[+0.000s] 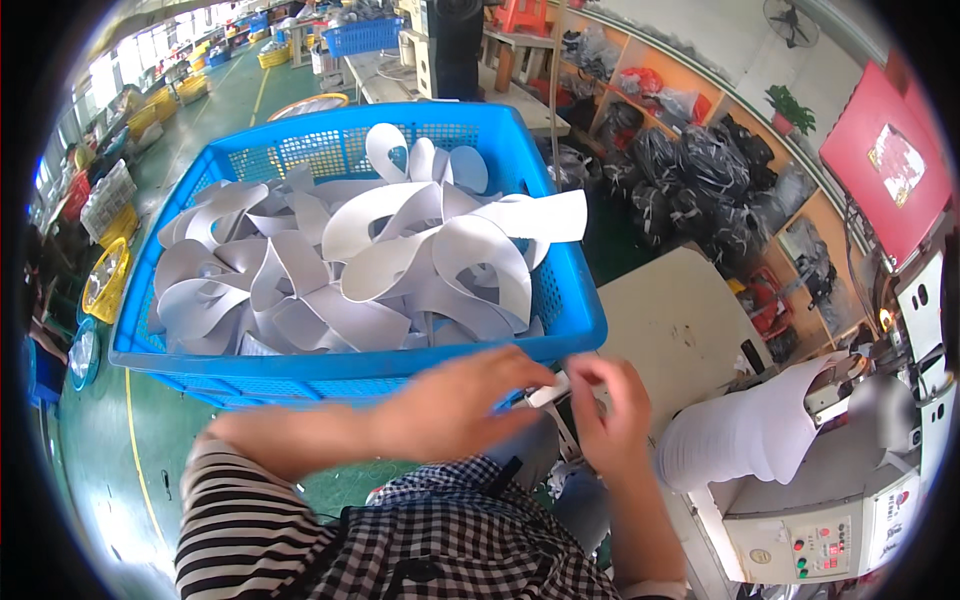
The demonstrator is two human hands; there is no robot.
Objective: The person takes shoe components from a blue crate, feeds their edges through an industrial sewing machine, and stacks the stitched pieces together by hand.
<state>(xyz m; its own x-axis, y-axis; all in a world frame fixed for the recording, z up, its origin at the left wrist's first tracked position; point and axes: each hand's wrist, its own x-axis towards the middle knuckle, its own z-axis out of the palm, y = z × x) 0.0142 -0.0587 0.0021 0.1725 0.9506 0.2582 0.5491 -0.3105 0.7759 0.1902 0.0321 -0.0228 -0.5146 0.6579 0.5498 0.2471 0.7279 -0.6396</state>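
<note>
Head view: a small white piece (549, 390) is pinched between both hands, just below the front rim of a blue plastic crate (350, 365) and slightly right of its centre. The left hand (455, 400) is reached across from lower left w/ fingers closed on the piece's left end; motion blur is seen on it. The right hand (610, 410) is held upright, thumb and fingertips closed on the piece's right end. Exact shape of the piece cannot be told, as it is mostly covered by the fingers.

The crate is filled w/ curved white cut pieces (400, 260), piled loosely, some standing above the rim. A striped sleeve (240, 520) is seen on the left forearm, and a black-and-white checked garment (450, 540) at the bottom centre.

To the right, a beige tabletop (680, 330) is seen beside the crate. A white upper-shaped part (745, 435) is fitted over a machine (850, 510), w/ a control panel carrying coloured buttons on its front. Black bags (700, 180) are stacked on shelving at upper right. Yellow baskets (105, 280) stand on the green floor at left.
</note>
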